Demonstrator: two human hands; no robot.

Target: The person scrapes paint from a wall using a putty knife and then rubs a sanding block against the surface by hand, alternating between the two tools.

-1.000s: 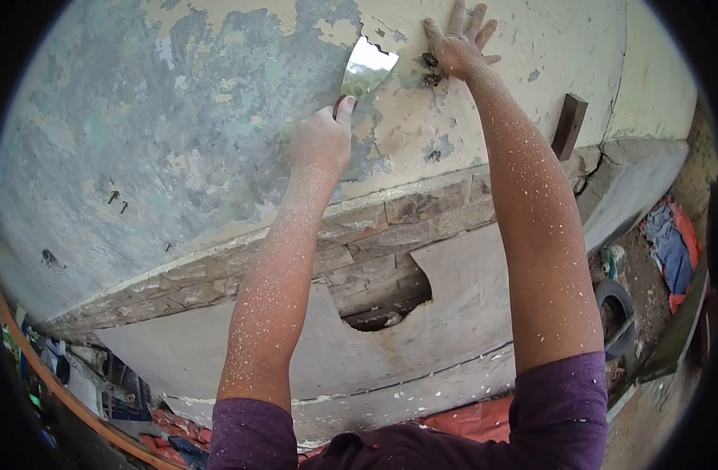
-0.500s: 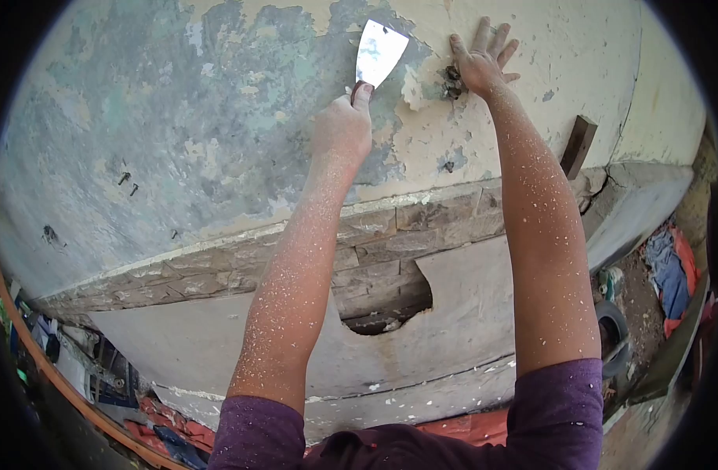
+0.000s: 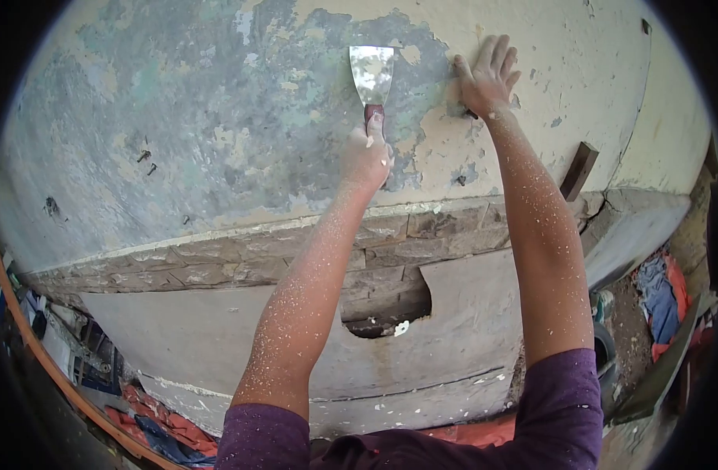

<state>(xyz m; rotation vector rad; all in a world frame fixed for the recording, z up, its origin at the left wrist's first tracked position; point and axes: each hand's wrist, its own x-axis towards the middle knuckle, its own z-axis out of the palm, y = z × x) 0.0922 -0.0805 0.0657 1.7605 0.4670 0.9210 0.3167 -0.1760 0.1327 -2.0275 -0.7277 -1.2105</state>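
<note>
My left hand [image 3: 367, 160] is wrapped round the dark red handle of a scraper [image 3: 372, 76], thumb along the handle. Its broad shiny blade points up the wall, over a patch of bare grey. The wall [image 3: 194, 117] carries ragged remains of cream paint around this grey area. My right hand [image 3: 488, 82] lies on the cream paint to the right, fingers spread, holding nothing. A dark metal piece shows partly beneath its wrist. Pale flakes and dust cover both forearms.
Rusty bolts [image 3: 147, 162] stick out of the wall at left. A wooden block [image 3: 580, 171] juts out at right. Below runs a stone-brick ledge [image 3: 296, 254], then a grey panel [image 3: 469, 313] with a jagged hole. Cloths [image 3: 663, 294] and a tyre [image 3: 603, 348] lie lower right.
The scraper has swung from a rightward tilt to nearly upright. A loose cream flap beside my right hand has come off; a pale flake now shows at the hole. The view has shifted slightly.
</note>
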